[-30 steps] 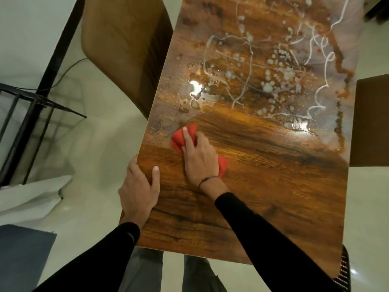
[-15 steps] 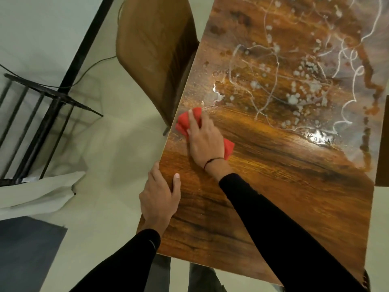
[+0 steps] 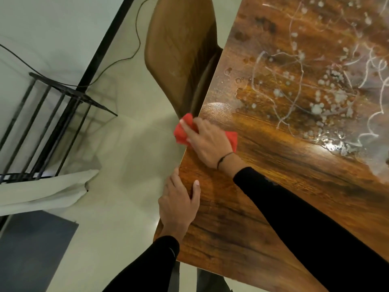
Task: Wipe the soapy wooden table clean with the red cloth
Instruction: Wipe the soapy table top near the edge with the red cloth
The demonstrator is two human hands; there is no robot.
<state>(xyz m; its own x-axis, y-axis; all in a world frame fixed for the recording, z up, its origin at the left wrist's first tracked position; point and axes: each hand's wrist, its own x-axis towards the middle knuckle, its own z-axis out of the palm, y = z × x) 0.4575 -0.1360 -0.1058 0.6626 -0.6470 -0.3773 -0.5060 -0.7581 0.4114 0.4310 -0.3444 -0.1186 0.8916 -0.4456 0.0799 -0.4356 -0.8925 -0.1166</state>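
Observation:
The wooden table (image 3: 242,234) runs from the bottom centre to the top right. White soap streaks and foam spots (image 3: 328,89) cover its far half, while the near half looks dark and glossy. My right hand (image 3: 207,142) presses flat on the red cloth (image 3: 182,131) at the table's left edge; part of the cloth hangs past that edge. My left hand (image 3: 179,205) grips the same edge nearer to me, thumb on top of the wood.
A brown padded chair (image 3: 181,51) is pushed against the table's left side, just beyond the cloth. A black metal rack (image 3: 48,114) with a white cloth (image 3: 42,190) draped on it stands on the pale floor at left. A dark mat (image 3: 31,253) lies at bottom left.
My right hand has slid the red cloth left, from a little inside the table to its left edge. My left hand keeps its grip on the edge. The view has swung left.

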